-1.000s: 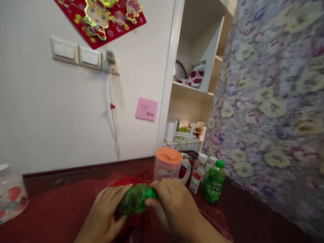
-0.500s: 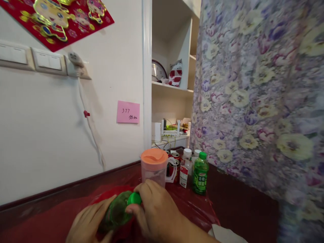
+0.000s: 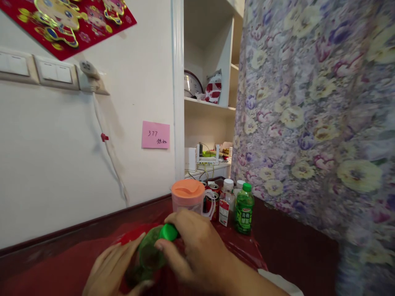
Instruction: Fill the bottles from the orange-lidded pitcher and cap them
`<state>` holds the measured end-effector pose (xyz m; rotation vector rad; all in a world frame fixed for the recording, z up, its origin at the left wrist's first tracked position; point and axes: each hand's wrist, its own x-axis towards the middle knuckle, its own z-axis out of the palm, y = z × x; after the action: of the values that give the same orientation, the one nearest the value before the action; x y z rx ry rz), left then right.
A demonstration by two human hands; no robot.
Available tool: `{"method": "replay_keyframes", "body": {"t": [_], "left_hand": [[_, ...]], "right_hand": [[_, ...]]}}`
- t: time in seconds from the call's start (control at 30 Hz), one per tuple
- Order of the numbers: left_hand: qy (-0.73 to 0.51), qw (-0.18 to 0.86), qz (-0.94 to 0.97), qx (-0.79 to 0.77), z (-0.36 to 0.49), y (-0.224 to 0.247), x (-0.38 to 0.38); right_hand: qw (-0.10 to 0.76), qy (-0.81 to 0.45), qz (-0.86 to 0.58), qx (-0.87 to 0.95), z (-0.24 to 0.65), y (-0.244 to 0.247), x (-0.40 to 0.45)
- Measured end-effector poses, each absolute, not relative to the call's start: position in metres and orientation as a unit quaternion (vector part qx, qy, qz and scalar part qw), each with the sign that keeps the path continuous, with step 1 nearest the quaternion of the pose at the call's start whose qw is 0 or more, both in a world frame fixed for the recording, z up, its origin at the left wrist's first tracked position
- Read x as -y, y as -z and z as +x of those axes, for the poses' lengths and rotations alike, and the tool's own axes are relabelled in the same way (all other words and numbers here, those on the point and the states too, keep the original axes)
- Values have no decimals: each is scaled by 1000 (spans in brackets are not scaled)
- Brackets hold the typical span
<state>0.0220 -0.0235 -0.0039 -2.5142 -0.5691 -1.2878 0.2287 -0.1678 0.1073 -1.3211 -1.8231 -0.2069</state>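
A green plastic bottle point(image 3: 152, 250) leans between my two hands, its green cap point(image 3: 168, 232) tilted up and to the right. My left hand point(image 3: 114, 269) is wrapped round the bottle's body from the left. At the neck, my right hand point(image 3: 196, 246) has thumb and fingers closed on the cap. The bottle's lower part is partly covered by my left hand and is dark. Just behind my right hand stands a clear pitcher point(image 3: 187, 203) with an orange lid point(image 3: 188, 188). Another green drink bottle point(image 3: 245, 209), capped, is upright to the right.
Behind the pitcher are several drink cans point(image 3: 212, 203) and a clear bottle point(image 3: 227, 197) with a white cap. Red plastic sheeting point(image 3: 243, 250) covers part of the dark table point(image 3: 296, 246). White paper point(image 3: 280, 283) lies near the front. A floral curtain point(image 3: 308, 123) borders the right side.
Both hands and the bottle have shifted slightly to the right, and the cap sits a little higher in view. My right hand stays on the cap. The camera view has moved slightly.
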Motion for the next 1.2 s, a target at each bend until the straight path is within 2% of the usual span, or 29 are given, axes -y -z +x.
{"method": "replay_keyframes", "body": {"t": [0.1,0.23,0.43,0.63,1.03,1.2], "left_hand": [[437,146,-872,166,24,2,27],[412,140,-881,184,22,8,29],[398,126,-884,212,19,11,32],[389,106,-891,211,19,14,30],[384,111,-890,220,13,23,24],[410,97,-880,222,14,10,26]], "right_hand": [[417,15,-568,710,241,-129,176],[348,-50,-630,693,265,-150,188],[226,-12,-713,664,307,-160,206],[132,95,-807,568,356,-150,202],[123,159,-840,504,386,-117,179],[108,191,-846,485,381,-111,185]]}}
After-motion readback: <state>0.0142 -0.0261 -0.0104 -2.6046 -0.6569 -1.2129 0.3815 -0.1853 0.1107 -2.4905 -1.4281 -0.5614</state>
